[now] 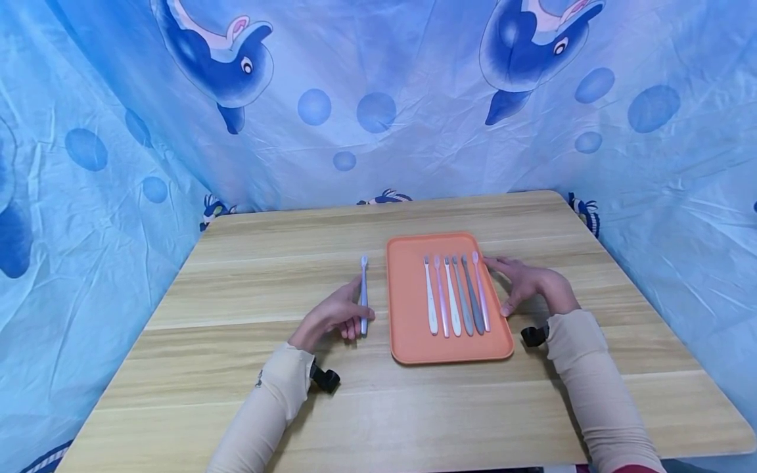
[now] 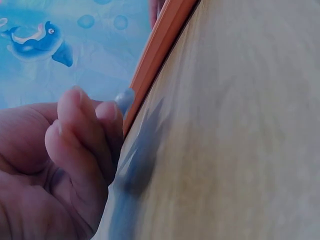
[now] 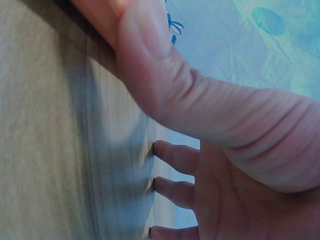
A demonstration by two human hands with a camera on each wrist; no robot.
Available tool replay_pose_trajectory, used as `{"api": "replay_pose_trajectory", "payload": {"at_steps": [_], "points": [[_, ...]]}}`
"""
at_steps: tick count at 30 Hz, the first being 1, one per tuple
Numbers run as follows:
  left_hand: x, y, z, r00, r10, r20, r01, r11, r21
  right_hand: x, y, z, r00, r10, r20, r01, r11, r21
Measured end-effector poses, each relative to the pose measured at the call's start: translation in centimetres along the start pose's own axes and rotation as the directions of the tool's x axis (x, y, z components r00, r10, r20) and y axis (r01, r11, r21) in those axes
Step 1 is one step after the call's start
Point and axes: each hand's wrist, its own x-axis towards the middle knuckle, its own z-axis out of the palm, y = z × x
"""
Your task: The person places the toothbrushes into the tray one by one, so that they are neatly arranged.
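Observation:
My left hand (image 1: 340, 312) pinches a blue toothbrush (image 1: 363, 289) between thumb and fingers, just above the table and left of the tray. The brush stands roughly parallel to the tray's side, its head pointing away. In the left wrist view, only its rounded blue tip (image 2: 125, 99) shows past my curled fingers. Against the right rim of the orange tray (image 1: 408, 295) rests my right hand (image 1: 529, 286), its thumb and forefinger spread along the edge. Several toothbrushes (image 1: 454, 295) in white, pink and grey-blue lie side by side on the tray, heads away from me.
A wood-grain table (image 1: 254, 276) holds the tray right of its middle. A blue dolphin-print cloth (image 1: 378, 157) hangs behind the table and along both sides.

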Motion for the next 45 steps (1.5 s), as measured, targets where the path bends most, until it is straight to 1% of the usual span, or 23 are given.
{"api": "replay_pose_trajectory", "payload": {"at_steps": [5,9,11,15,20,23,28,33,38,41,45], "points": [[-0.1,0.3,0.1,1.0,0.004,0.006,-0.003,1.0,-0.028,0.0,0.1,0.0,1.0,-0.003,0.001,0.003,1.0,-0.005],[0.0,0.5,0.2,0.999,0.038,0.024,-0.036,0.998,-0.053,0.1,0.3,0.1,1.0,-0.015,0.004,0.015,1.0,-0.004],[0.2,0.7,0.4,0.999,0.044,0.032,-0.042,0.997,-0.057,0.1,0.3,0.1,1.0,-0.015,0.003,0.015,1.0,-0.003],[0.4,1.2,0.7,0.999,0.037,0.034,-0.035,0.998,-0.051,0.0,0.3,0.1,1.0,-0.015,-0.003,0.015,1.0,-0.006],[0.7,1.9,1.3,0.999,0.032,0.018,-0.031,0.998,-0.053,0.0,0.3,0.1,1.0,-0.024,-0.005,0.024,1.0,-0.004],[1.1,2.3,1.8,0.999,0.031,0.014,-0.03,0.998,-0.048,0.0,0.3,0.0,1.0,-0.015,-0.002,0.015,1.0,0.003],[1.6,3.1,2.8,0.999,0.026,0.029,-0.025,0.999,-0.036,-0.1,0.2,-0.1,1.0,0.002,0.005,-0.002,1.0,0.014],[2.0,3.7,3.8,0.997,0.062,0.051,-0.061,0.998,-0.02,0.0,0.2,-0.1,1.0,0.001,0.007,-0.001,1.0,0.008],[2.5,4.2,4.7,0.991,0.096,0.088,-0.092,0.994,-0.052,0.1,0.2,-0.2,1.0,0.005,0.004,-0.005,1.0,0.007],[2.8,4.5,5.3,0.991,0.092,0.099,-0.085,0.994,-0.07,0.2,0.2,-0.2,1.0,0.013,0.002,-0.013,1.0,0.006],[3.1,4.8,6.1,0.993,0.062,0.098,-0.054,0.995,-0.081,0.3,0.3,-0.2,1.0,0.015,0.002,-0.015,1.0,0.007]]}}
